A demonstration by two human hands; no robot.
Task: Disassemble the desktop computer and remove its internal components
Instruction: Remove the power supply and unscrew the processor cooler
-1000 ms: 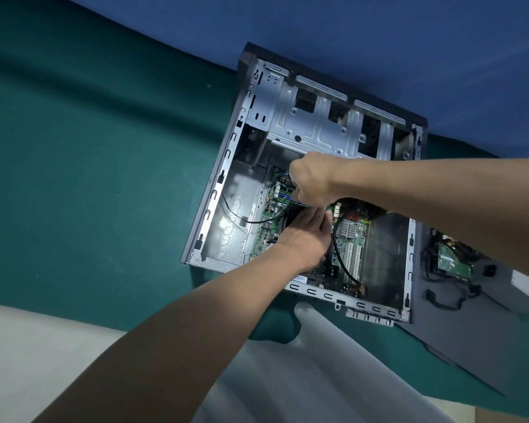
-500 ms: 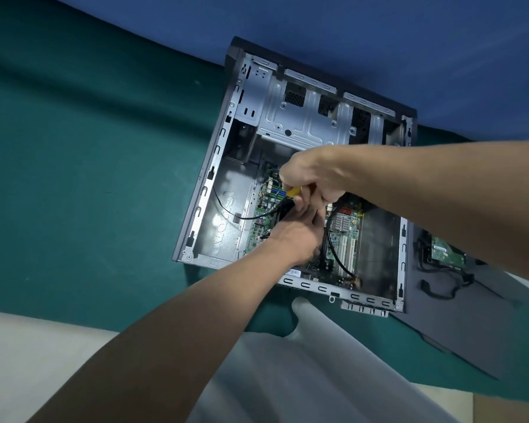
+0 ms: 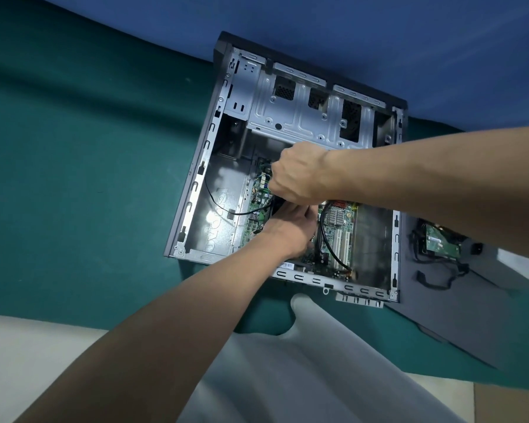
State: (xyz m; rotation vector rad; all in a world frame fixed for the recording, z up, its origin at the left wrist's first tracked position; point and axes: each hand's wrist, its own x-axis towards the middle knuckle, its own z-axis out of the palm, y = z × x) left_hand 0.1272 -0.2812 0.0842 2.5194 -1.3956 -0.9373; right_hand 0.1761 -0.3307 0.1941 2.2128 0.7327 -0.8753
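Both my hands are working inside one boxy grey sheet-metal computer case (image 3: 217,184): left hand (image 3: 284,232) stretching straight-fingered, right hand (image 3: 300,175) fisting, contents I cannot tell.

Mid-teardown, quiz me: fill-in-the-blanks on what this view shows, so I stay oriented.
1. The left hand and the right hand both reach into the open grey metal computer case, over its green ____.
2. The thin cable looping past the white expansion slots is ____.
3. The loose drive with a green circuit board lies on the dark grey side panel, to the ____ of the case in this view.
Missing words: motherboard; black; right.
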